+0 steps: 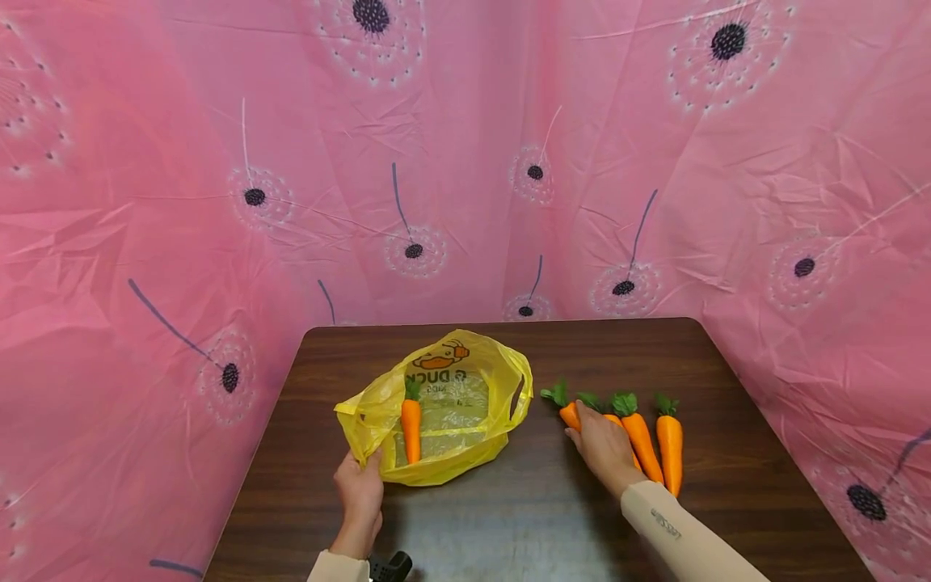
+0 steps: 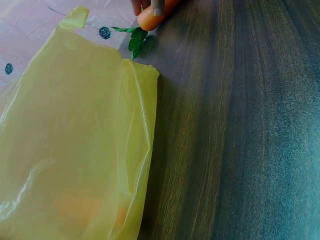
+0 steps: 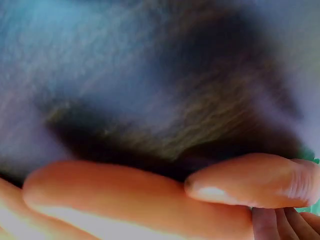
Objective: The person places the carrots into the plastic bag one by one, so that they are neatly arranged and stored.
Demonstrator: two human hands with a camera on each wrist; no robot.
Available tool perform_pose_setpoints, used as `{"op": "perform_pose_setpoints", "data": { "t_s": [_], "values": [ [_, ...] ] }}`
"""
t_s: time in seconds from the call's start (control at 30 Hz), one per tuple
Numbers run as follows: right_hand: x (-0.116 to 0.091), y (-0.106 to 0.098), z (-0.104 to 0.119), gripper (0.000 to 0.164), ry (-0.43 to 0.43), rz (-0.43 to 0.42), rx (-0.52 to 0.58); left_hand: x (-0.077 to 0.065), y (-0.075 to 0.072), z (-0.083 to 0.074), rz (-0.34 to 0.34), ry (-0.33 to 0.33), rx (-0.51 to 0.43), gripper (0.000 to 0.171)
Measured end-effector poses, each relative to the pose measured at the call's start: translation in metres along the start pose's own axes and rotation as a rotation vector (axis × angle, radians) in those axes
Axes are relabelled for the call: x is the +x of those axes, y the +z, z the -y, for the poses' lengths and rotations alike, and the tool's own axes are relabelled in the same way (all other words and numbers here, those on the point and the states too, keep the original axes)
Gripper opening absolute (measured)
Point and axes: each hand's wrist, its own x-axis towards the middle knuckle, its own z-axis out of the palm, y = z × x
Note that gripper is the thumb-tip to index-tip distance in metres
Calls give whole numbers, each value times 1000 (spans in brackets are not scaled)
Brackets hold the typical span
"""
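A yellow plastic bag [image 1: 451,473] with a duck print lies with its mouth spread toward me. One carrot [image 1: 410,428] with green leaves rests inside it. My left hand [image 1: 360,493] grips the bag's near left edge. To the right of the bag, my right hand [image 1: 605,446] holds a carrot [image 1: 570,415], its leafy end pointing left. In the right wrist view the thumb [image 3: 250,180] lies over that carrot, with fingers curled on the other side. Beside this hand lie more carrots, one [image 1: 640,444] close by and another [image 1: 670,449] farthest right.
Everything lies on a dark wood-grain table [image 1: 582,347]. Pink cloth [image 1: 465,162] with dandelion prints hangs behind and along both sides. A small black object [image 1: 391,567] shows at the bottom edge near the left wrist.
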Motion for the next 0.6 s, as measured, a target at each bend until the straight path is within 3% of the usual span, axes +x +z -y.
{"op": "perform_pose_setpoints", "data": {
  "t_s": [0.3,0.6],
  "values": [
    [7,-1,-1,56,36,89,-13,2,1,4,-30,63,19,33],
    [-7,-16,14,50,86,119,145,4,1,5,-69,158,80,28]
  ]
}}
